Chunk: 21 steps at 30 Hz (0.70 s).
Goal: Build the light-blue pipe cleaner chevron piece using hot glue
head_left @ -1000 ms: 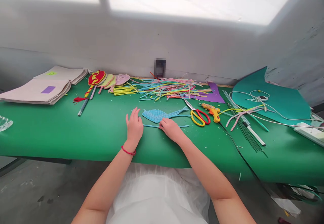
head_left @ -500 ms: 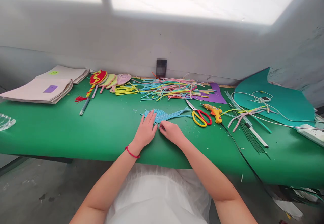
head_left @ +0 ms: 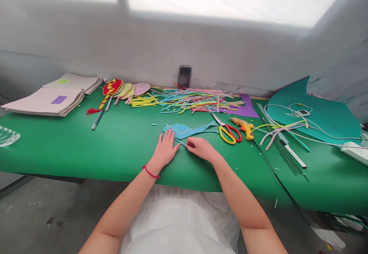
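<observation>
A light-blue woven panel of pipe cleaners (head_left: 184, 130) lies flat on the green tabletop, long loose strands trailing to the right. My left hand (head_left: 164, 147) rests palm down over its lower left edge, fingers stretched out and pressing on it. One blue pipe cleaner (head_left: 180, 142) runs from under the left fingers along the panel's near side. At its right end, my right hand (head_left: 200, 148) is closed in a pinch; the fingertips partly hide that end. Just right of the strands lie scissors (head_left: 227, 130) with one yellow and one red handle.
Behind the panel is a pile of coloured pipe cleaners (head_left: 198, 100) on a purple sheet (head_left: 249, 106). A yellow glue gun (head_left: 243, 127) with a trailing cord lies right, near thin green wires (head_left: 287, 156) and a power strip (head_left: 355, 152). Finished fans (head_left: 113, 87) and pale booklets (head_left: 43, 100) sit left.
My right hand has moved a little right, away from the left hand, and more of the blue pipe cleaner shows between them. My left hand stays on the panel, shifted slightly down and left.
</observation>
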Tool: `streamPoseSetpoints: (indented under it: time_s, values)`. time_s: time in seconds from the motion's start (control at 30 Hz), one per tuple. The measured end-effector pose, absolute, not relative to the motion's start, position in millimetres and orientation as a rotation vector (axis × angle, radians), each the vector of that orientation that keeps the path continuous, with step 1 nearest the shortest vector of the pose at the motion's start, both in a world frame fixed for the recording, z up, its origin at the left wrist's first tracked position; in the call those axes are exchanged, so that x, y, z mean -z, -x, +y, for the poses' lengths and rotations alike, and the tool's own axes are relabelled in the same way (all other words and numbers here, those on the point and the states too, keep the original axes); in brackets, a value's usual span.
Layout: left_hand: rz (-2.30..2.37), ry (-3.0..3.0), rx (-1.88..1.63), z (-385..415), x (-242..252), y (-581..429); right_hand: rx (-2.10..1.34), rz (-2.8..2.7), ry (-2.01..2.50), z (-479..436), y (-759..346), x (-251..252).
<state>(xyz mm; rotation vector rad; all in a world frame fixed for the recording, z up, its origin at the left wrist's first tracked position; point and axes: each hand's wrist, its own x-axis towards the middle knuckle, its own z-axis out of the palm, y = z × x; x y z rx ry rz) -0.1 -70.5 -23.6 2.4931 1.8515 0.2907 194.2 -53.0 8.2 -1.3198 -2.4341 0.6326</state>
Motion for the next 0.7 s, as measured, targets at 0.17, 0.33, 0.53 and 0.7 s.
streamPoseSetpoints:
  time_s: [0.17, 0.33, 0.53, 0.7]
  values:
    - [1.846, -2.488, -0.371, -69.0, 28.2, 1.2, -0.613, -2.437, 1.33, -54.9, -193.2, -9.6]
    - [1.84, -2.485, -0.413, -68.5, 30.6, 1.7, -0.597, -2.447, 1.327, -54.8, -192.8, -9.3]
    - [1.852, -2.455, -0.36, -70.8, 28.3, -0.2, -0.628, -2.414, 1.33, -53.8, -193.8, -9.0]
    - [1.848, -2.479, -0.309, -71.7, 26.5, -0.5, -0.6, -2.418, 1.358, -50.1, -197.0, -3.7]
